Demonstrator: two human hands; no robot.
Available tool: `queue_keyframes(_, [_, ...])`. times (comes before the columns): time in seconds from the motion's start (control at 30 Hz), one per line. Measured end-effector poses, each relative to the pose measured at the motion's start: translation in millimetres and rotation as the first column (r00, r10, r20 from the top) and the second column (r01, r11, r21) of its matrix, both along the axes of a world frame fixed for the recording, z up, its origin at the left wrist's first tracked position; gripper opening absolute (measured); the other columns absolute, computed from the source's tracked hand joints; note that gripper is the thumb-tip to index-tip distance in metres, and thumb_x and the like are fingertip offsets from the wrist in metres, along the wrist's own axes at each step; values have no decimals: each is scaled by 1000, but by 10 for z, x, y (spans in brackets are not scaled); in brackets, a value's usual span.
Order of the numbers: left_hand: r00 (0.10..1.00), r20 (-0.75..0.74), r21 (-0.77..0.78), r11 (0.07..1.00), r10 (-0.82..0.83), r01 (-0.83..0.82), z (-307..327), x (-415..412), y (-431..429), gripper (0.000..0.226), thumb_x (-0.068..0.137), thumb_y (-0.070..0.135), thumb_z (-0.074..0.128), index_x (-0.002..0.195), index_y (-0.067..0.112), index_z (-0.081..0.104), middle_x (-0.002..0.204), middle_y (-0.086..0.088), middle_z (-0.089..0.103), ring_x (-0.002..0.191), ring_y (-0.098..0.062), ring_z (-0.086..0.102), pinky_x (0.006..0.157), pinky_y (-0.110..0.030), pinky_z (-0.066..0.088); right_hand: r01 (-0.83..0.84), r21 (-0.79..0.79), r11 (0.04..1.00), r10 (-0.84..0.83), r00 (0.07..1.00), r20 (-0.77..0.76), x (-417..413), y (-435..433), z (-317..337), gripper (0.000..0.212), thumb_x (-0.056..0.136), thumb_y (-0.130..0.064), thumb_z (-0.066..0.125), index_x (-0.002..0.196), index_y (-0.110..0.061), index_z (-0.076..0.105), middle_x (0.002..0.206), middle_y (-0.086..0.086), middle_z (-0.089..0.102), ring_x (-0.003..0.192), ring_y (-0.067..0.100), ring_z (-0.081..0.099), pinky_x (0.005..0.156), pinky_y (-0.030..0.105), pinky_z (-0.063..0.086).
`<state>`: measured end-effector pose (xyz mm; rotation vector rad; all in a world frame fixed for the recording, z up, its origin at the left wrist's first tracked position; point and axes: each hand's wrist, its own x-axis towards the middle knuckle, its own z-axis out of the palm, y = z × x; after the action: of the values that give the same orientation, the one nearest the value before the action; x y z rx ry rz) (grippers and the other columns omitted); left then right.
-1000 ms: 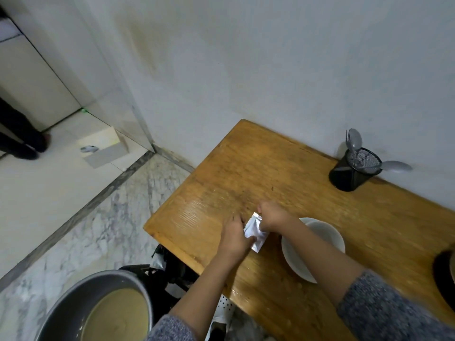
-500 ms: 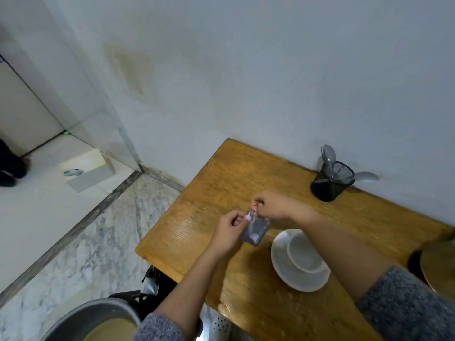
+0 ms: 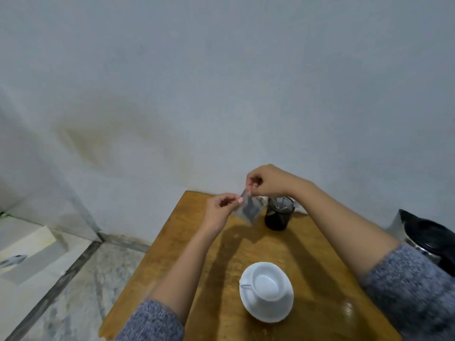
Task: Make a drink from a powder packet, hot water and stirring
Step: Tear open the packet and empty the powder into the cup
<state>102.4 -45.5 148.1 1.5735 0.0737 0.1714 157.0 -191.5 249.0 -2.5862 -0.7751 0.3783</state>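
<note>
Currently, a small silvery packet (image 3: 248, 209) is held up in the air over the far part of a wooden table (image 3: 307, 242), pinched at its top edge from both sides. The left hand (image 3: 219, 209) is closed, with thumb and fingertip pressed on the packet's left top corner. The right hand (image 3: 267, 180) is also closed, its fingers nipped on the top edge just to the right and slightly higher. The packet hangs below both grips, blurred, and whether it is torn yet cannot be told. A white cup (image 3: 267, 284) is seen nearer, standing empty on a white saucer (image 3: 267, 313), well apart from the packet. A black mesh holder (image 3: 279, 215) with spoons stands just right of the packet, by the wall. A dark kettle (image 3: 428, 239) is partly seen at the right edge. The opening of the packet is judged to be the step in hand. Next, a tear across the top is called for, then a tip over the cup.
</note>
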Motion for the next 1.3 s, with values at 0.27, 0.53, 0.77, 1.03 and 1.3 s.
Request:
queue_keyframes(0.27, [999, 23, -23, 999, -37, 38, 208, 109, -211, 13, 78, 2, 66, 89, -4, 67, 74, -5, 65, 60, 6, 59, 63, -7, 48, 102, 44, 994, -102, 995, 0, -5, -198, 233, 11, 75, -7, 59, 76, -12, 69, 64, -5, 59, 63, 10, 52, 56, 20, 40])
queue_keyframes(0.53, [999, -4, -54, 998, -37, 37, 273, 116, -206, 13, 80, 6, 64, 92, -1, 67, 79, -5, 64, 74, -10, 58, 65, -11, 47, 139, 149, 979, -131, 990, -59, -37, -231, 150, 16, 76, -7, 60, 82, -20, 66, 68, -2, 62, 63, 12, 56, 64, 26, 45])
queue_keyframes(0.77, [1000, -12, -1, 1000, -23, 23, 296, 82, -253, 14, 85, 10, 59, 95, 4, 66, 82, -4, 64, 74, -10, 59, 59, -9, 48, 196, 204, 959, -188, 981, -56, -108, -246, 15, 20, 77, -3, 58, 91, -15, 64, 74, 5, 66, 54, 15, 57, 64, 34, 53])
queue_keyframes(1.03, [999, 28, 182, 983, -42, 36, 284, 50, -302, 14, 86, 13, 57, 91, 5, 68, 80, 3, 63, 75, -4, 56, 58, -3, 44, 248, 234, 940, -245, 969, -45, -138, -280, -92, 5, 76, -9, 67, 80, -8, 70, 66, -4, 61, 60, 8, 56, 63, 22, 47])
queue_keyframes(1.3, [997, 29, 204, 977, -72, 64, 249, 65, -384, 20, 86, 18, 59, 92, 1, 68, 85, -6, 65, 74, -3, 58, 71, -20, 48, 302, 273, 913, -299, 953, -52, -144, -353, -136, 6, 74, -4, 68, 76, -7, 72, 61, -4, 63, 59, 8, 59, 65, 21, 51])
